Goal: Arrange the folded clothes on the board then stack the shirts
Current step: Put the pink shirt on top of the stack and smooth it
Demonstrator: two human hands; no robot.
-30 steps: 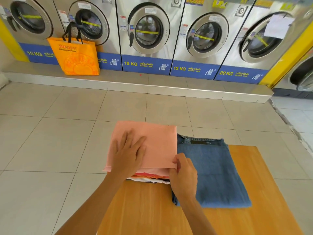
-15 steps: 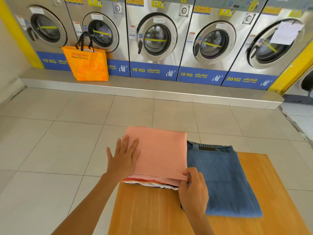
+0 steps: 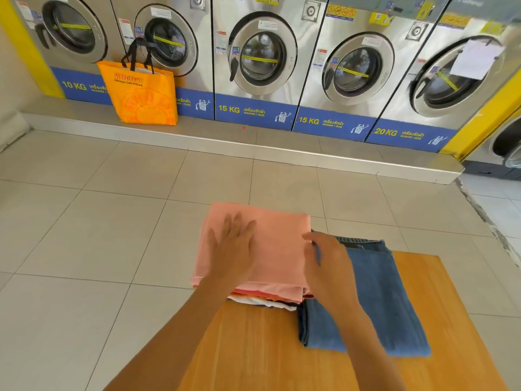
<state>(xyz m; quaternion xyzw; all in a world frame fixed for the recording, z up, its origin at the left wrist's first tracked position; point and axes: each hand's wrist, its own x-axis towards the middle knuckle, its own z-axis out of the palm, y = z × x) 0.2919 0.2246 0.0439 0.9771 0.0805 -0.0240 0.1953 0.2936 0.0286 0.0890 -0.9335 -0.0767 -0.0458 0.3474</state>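
On the wooden board's (image 3: 253,348) ten o'clock corner sits the shirt stack (image 3: 265,294), peach shirt (image 3: 279,249) topmost. The left hand (image 3: 234,246) lies spread flat, seemingly steadying it; the right hand (image 3: 329,263), open, squares its three o'clock edge beside folded jeans (image 3: 389,306).

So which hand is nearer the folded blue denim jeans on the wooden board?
Right. The right hand lies over the left edge of the folded blue denim jeans; the left hand rests flat on the folded pink shirt, beside them.
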